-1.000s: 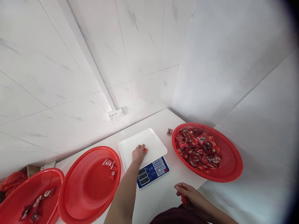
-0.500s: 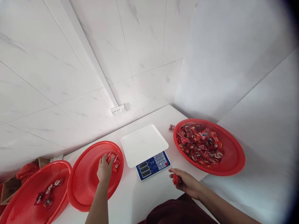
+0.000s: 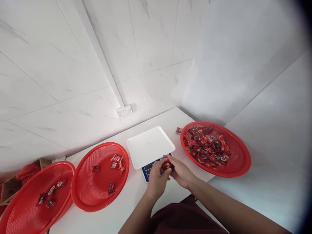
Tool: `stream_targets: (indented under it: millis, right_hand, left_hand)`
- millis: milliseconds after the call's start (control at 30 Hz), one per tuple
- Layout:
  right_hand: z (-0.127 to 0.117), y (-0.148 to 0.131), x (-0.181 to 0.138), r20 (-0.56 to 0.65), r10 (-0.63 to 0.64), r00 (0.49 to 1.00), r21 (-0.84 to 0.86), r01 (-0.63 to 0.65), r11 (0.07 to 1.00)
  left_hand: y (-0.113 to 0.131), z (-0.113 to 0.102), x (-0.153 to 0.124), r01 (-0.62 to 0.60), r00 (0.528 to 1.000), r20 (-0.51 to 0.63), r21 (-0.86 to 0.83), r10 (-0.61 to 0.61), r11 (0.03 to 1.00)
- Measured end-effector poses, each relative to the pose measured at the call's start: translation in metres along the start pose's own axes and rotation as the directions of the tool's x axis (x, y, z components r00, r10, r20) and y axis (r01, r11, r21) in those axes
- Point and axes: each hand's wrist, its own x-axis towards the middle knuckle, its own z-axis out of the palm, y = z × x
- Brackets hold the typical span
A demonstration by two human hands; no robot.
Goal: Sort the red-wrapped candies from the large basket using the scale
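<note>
My left hand [image 3: 158, 177] and my right hand [image 3: 179, 171] meet in front of the scale, over its blue keypad [image 3: 147, 173]. Between them are small red wrapped candies [image 3: 167, 164], mostly hidden by the fingers. Both hands are closed around them; how many there are I cannot tell. The scale's white tray [image 3: 149, 146] is behind the hands with nothing on it. To the left, the middle red basket [image 3: 84, 182] has several loose candies [image 3: 117, 159]. On the right, another red basket [image 3: 240, 162] holds a heap of red-wrapped candies [image 3: 207, 146].
A third red basket [image 3: 19, 214] with several candies stands at the far left, near a cardboard box [image 3: 11, 191] and a red bag [image 3: 28, 172]. One candy [image 3: 178, 130] lies on the white table beside the right basket. A socket strip [image 3: 124, 111] is on the wall.
My left hand has left the middle basket and moved right to join my right hand. My right hand has shifted slightly left and up. Candies inside the middle basket are now uncovered.
</note>
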Motion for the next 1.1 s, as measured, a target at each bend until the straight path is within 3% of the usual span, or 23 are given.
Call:
stream_targets:
  millis: [67,300,400,500,667,767,900,1000,1100]
  right_hand:
    - [0.002,-0.002,-0.004,0.048,0.010,0.999,-0.018,-0.009,1.000]
    - [-0.004,-0.015,-0.009,0.193,0.125,0.973,-0.058,-0.116,0.992]
    - [-0.010,-0.015,-0.002,0.165,0.122,0.979,-0.041,-0.116,0.992]
    - [-0.020,-0.012,0.014,0.058,0.132,0.990,-0.094,-0.126,0.988]
    - [-0.020,-0.006,0.046,-0.143,0.107,0.984,-0.270,-0.143,0.952]
    - [-0.007,-0.006,0.060,-0.146,0.052,0.988,-0.256,-0.089,0.962]
    - [-0.001,-0.008,0.066,-0.110,-0.028,0.994,-0.342,-0.012,0.940]
    - [-0.026,-0.014,0.066,-0.082,-0.127,0.989,-0.510,0.067,0.858]
    - [-0.080,-0.031,0.063,-0.070,-0.335,0.940,-0.700,0.193,0.688]
  left_hand:
    - [0.000,0.002,0.002,0.035,0.999,-0.037,-0.088,-0.038,0.996]
    - [-0.008,-0.018,0.006,0.162,0.984,-0.002,-0.386,-0.176,0.908]
    - [-0.013,-0.023,0.010,0.208,0.965,-0.025,-0.525,-0.259,0.825]
    - [-0.020,-0.034,0.017,0.207,0.943,-0.104,-0.561,-0.316,0.802]
    - [-0.036,-0.053,0.039,0.109,0.914,-0.284,-0.518,-0.291,0.849]
    - [-0.043,-0.059,0.052,0.061,0.887,-0.379,-0.469,-0.263,0.881]
    - [-0.049,-0.062,0.056,0.167,0.858,-0.434,-0.271,-0.275,0.948]
    - [-0.055,-0.065,0.046,0.199,0.875,-0.454,0.018,-0.170,0.980]
    - [-0.066,-0.067,0.031,0.164,0.901,-0.426,0.166,-0.079,0.972]
